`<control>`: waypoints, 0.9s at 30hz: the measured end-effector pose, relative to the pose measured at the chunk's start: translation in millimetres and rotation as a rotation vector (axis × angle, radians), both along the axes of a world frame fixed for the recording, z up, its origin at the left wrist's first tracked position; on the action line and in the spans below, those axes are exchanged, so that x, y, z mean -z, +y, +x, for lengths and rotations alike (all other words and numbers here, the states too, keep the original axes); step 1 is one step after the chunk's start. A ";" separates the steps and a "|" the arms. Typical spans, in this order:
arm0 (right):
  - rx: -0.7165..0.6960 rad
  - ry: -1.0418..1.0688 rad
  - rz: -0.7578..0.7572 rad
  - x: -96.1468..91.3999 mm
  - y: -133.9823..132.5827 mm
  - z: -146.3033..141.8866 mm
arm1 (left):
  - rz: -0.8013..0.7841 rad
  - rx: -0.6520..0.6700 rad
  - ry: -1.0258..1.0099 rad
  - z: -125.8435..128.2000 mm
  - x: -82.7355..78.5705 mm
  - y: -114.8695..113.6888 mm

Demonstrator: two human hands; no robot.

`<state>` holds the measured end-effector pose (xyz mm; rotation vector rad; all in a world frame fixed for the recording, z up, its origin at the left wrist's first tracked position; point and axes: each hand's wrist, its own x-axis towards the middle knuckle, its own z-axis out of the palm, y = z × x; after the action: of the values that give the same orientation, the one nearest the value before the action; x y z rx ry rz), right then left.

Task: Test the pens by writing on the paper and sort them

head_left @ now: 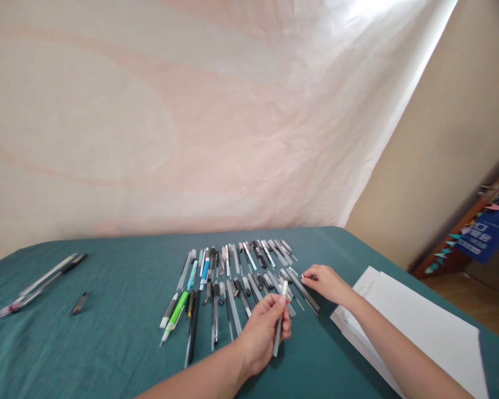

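Note:
My left hand is closed around a pale translucent pen, holding it upright just above the teal tablecloth. My right hand rests at the right end of a spread of several pens, fingertips pinching a dark pen lying there. The pens lie side by side in rough rows; a green marker and a black pen sit at the near left of the spread.
White paper sheets lie at the table's right side under my right forearm. At the far left lie two long pens and a small dark cap. A pale cloth backdrop hangs behind.

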<state>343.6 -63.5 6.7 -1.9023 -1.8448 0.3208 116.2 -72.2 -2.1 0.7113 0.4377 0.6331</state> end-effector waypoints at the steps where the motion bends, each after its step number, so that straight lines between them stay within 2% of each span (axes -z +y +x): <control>1: 0.002 -0.015 -0.006 0.8 0.2 0.5 | -0.001 -0.002 0.001 0.1 0.3 0.0; 13: 0.044 -0.061 -0.035 10.3 2.2 4.9 | -0.009 0.000 -0.007 0.5 -1.9 0.4; 27: 0.044 -0.053 -0.024 5.7 -0.5 -5.0 | -0.016 -0.008 -0.007 -0.3 -2.2 -0.5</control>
<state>338.6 -64.0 1.0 -1.9826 -1.8372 0.2821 115.9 -72.8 0.1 0.6921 0.4396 0.6390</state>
